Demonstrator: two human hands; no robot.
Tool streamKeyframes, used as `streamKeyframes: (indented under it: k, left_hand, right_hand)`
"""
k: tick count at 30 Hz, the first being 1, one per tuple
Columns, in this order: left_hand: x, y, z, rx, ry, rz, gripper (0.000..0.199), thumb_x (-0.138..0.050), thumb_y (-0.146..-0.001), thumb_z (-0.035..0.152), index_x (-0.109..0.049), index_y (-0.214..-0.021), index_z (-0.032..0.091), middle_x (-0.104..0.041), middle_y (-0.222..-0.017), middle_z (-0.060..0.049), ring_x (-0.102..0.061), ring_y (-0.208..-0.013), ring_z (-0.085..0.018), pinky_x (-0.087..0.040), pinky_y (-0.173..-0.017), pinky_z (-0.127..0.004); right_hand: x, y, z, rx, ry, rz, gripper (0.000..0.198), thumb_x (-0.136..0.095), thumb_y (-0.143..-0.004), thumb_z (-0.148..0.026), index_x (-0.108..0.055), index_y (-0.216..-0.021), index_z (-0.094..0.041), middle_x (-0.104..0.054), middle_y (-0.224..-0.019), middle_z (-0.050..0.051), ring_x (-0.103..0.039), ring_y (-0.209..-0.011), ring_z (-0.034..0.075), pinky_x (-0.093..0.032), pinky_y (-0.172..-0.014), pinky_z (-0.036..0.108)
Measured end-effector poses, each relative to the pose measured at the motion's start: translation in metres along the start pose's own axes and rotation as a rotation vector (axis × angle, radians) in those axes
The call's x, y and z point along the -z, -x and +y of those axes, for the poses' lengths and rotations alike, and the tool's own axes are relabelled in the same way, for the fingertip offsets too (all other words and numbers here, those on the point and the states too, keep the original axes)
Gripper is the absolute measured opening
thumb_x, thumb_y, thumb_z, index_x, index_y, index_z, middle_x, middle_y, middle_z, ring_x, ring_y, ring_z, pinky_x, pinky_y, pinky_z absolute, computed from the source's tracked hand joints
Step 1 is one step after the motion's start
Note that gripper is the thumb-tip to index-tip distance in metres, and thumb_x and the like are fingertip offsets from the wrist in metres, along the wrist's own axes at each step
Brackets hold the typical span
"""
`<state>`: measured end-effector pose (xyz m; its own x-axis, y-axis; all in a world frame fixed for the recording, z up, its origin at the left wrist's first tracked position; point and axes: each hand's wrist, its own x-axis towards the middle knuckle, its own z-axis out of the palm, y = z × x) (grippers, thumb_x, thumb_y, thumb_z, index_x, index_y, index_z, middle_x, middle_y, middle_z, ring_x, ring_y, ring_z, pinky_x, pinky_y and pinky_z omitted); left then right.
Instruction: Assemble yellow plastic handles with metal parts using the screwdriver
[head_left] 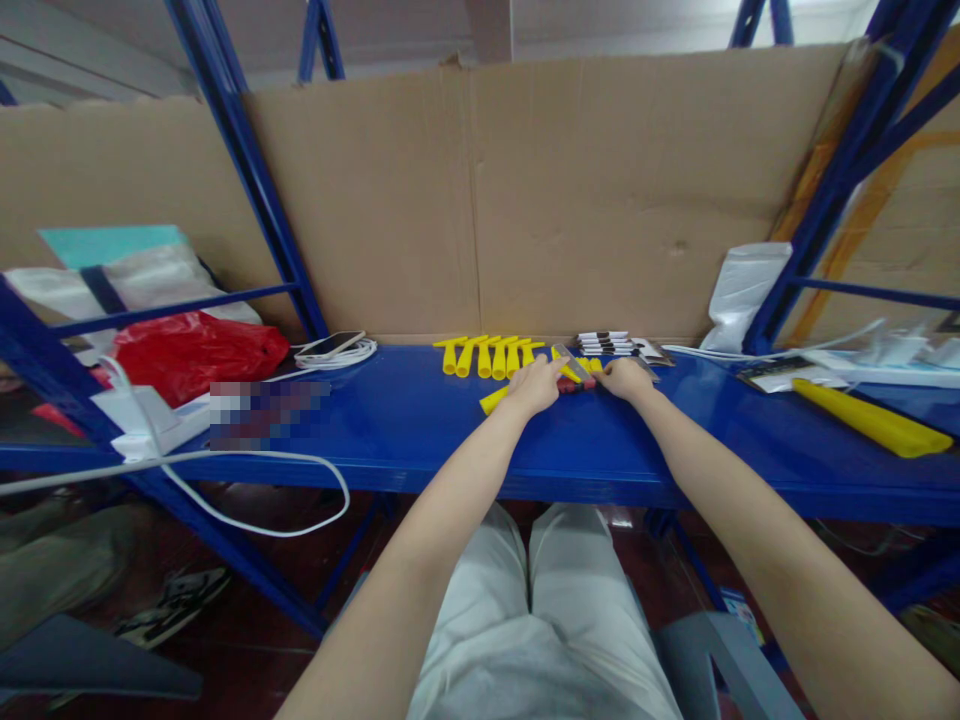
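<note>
My left hand (535, 385) is closed around a yellow tool; its wide handle end (493, 401) sticks out on the wrist side. A thin, flat greyish strip (574, 364) slants between my two hands, over the yellow tool's other end. My right hand (628, 380) has its fingers pinched at the strip's lower end. Under the strip lies a small red piece (577, 384), partly covered. Just behind my left hand, several yellow tools with round hollow ends (478, 356) stand in a row. Short yellow pieces (592, 365) lie near my right fingertips.
Small black-and-white packets (602, 342) are stacked behind my right hand. A long yellow piece (870, 418) and a white pouch (746, 295) are to the right. At left are a phone (336, 345) on coiled white cable and a red bag (199, 350). A cardboard wall (585, 200) closes the back.
</note>
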<state>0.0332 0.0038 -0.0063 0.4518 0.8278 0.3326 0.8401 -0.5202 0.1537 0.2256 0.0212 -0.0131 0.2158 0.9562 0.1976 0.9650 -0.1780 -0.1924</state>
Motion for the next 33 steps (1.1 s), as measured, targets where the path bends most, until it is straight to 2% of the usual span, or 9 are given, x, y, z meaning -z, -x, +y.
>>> streamKeyframes:
  k: [4,10,14,19,23,29,33]
  left_hand:
    - [0.001,0.001,0.0,-0.001,0.01,0.001,0.047,-0.035,-0.099,0.029,-0.046,-0.144,0.033,-0.057,-0.129,-0.009,-0.058,-0.116,-0.026,-0.047,-0.095,-0.037]
    - [0.0,0.001,0.0,0.003,0.021,0.022,0.047,-0.036,-0.099,0.029,-0.047,-0.144,0.033,-0.057,-0.129,-0.009,-0.058,-0.117,-0.026,-0.047,-0.095,-0.037]
    - [0.0,0.001,0.0,-0.001,0.024,0.026,0.047,-0.035,-0.099,0.028,-0.048,-0.143,0.032,-0.057,-0.128,-0.009,-0.058,-0.116,-0.026,-0.047,-0.095,-0.038]
    - [-0.001,0.001,0.0,-0.01,0.024,0.028,0.047,-0.035,-0.099,0.027,-0.049,-0.143,0.031,-0.058,-0.128,-0.01,-0.058,-0.117,-0.026,-0.048,-0.095,-0.039]
    - [0.0,0.0,0.0,-0.005,0.022,0.027,0.047,-0.036,-0.098,0.027,-0.048,-0.143,0.031,-0.058,-0.127,-0.009,-0.058,-0.117,-0.026,-0.048,-0.095,-0.038]
    - [0.0,0.0,0.0,-0.006,0.014,0.034,0.046,-0.036,-0.099,0.027,-0.048,-0.143,0.031,-0.058,-0.127,-0.01,-0.058,-0.116,-0.026,-0.048,-0.094,-0.038]
    - [0.001,0.001,0.001,-0.004,0.007,0.031,0.047,-0.035,-0.099,0.027,-0.047,-0.144,0.031,-0.058,-0.128,-0.01,-0.058,-0.116,-0.025,-0.048,-0.095,-0.038]
  right_hand:
    - [0.0,-0.001,0.001,-0.028,-0.067,-0.025,0.034,-0.054,-0.092,-0.037,-0.075,-0.105,-0.013,-0.071,-0.114,0.017,-0.065,-0.112,0.028,-0.048,-0.086,0.03]
    - [0.0,-0.005,0.008,-0.083,-0.16,0.01,0.021,-0.06,-0.087,-0.028,-0.075,-0.093,-0.014,-0.074,-0.102,0.013,-0.07,-0.097,0.023,-0.049,-0.073,0.024]
    - [0.002,-0.003,0.006,-0.078,-0.1,-0.005,0.026,-0.054,-0.089,-0.025,-0.075,-0.097,-0.012,-0.074,-0.104,0.017,-0.069,-0.101,0.026,-0.05,-0.078,0.027]
    - [0.005,0.002,0.0,-0.059,0.047,-0.022,0.037,-0.043,-0.092,-0.016,-0.07,-0.113,-0.003,-0.068,-0.117,0.025,-0.065,-0.112,0.03,-0.049,-0.09,0.033]
    - [0.009,0.005,-0.004,-0.078,0.081,-0.04,0.04,-0.045,-0.092,-0.02,-0.067,-0.12,-0.003,-0.065,-0.121,0.026,-0.063,-0.116,0.03,-0.049,-0.092,0.034]
    - [0.01,0.004,0.002,-0.116,0.046,0.008,0.037,-0.051,-0.087,-0.022,-0.069,-0.116,-0.006,-0.068,-0.116,0.024,-0.065,-0.112,0.03,-0.051,-0.089,0.035]
    - [0.014,0.003,0.011,-0.156,-0.08,0.085,0.03,-0.052,-0.084,-0.02,-0.071,-0.104,-0.007,-0.07,-0.107,0.024,-0.066,-0.107,0.031,-0.051,-0.085,0.035]
